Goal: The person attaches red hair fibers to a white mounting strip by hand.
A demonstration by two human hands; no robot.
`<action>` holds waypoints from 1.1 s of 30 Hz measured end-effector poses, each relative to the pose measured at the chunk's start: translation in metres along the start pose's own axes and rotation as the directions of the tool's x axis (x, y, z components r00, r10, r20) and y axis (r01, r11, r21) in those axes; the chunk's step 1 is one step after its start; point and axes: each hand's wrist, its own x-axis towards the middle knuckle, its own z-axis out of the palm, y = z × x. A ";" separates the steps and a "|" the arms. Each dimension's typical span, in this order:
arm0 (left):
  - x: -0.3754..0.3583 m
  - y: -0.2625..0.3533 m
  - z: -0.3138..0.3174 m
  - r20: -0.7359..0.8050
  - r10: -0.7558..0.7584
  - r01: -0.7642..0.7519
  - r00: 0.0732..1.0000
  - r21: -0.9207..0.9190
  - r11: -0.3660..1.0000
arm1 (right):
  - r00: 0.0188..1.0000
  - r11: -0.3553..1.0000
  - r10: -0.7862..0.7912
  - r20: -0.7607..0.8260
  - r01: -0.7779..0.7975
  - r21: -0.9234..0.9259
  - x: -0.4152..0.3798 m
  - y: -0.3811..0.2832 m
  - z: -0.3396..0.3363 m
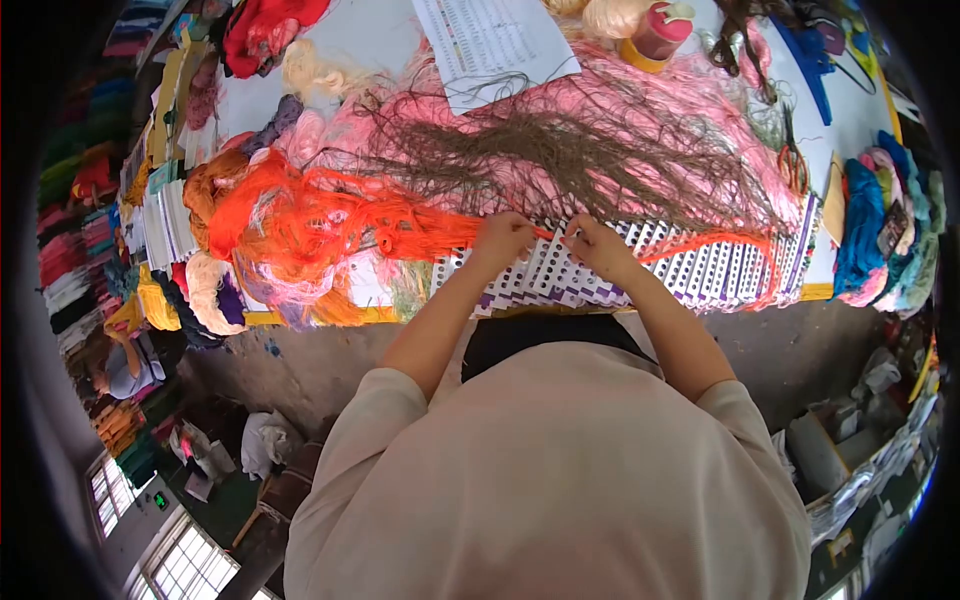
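A large tangle of orange-red thread (340, 215) lies on the left of the table and narrows to a strand at my hands. My left hand (503, 243) is closed around that strand where it leaves the tangle. A short way to the right, my right hand (598, 248) pinches the same thread. Beyond it, the strand curves over a row of white punched cards (690, 275) with purple edges, along the table's front. Behind both hands, brown thread (540, 145) is spread over pink thread (660, 100).
A printed sheet (500, 45) lies at the back, beside a pink and yellow spool (660, 35). Scissors (792, 165) rest at the right. Coloured skeins (870, 220) hang over the right edge, and a yellow skein (158, 300) hangs at the left. One person (135, 365) is at far left.
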 end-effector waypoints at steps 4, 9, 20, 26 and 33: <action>-0.005 -0.002 -0.018 0.064 -0.080 0.085 0.995 -0.087 0.993 | 0.999 0.995 0.029 0.026 -0.026 -0.097 0.004 0.004 0.000; 0.000 -0.007 -0.008 0.049 -0.100 0.106 0.994 -0.169 0.980 | 1.000 0.993 0.005 0.008 -0.004 -0.116 0.006 0.008 0.003; -0.021 0.025 0.023 0.324 -0.069 0.153 0.944 -0.241 0.958 | 0.980 0.980 -0.167 -0.105 0.153 -0.131 0.013 0.027 0.010; 0.008 -0.003 0.035 0.280 0.326 -0.430 0.903 0.603 0.672 | 0.997 0.998 0.008 0.073 -0.003 -0.070 0.007 -0.003 -0.001; -0.044 0.060 -0.102 0.359 -0.009 0.185 0.933 -0.459 0.869 | 0.999 0.947 -0.033 -0.036 0.019 -0.321 0.009 -0.008 0.007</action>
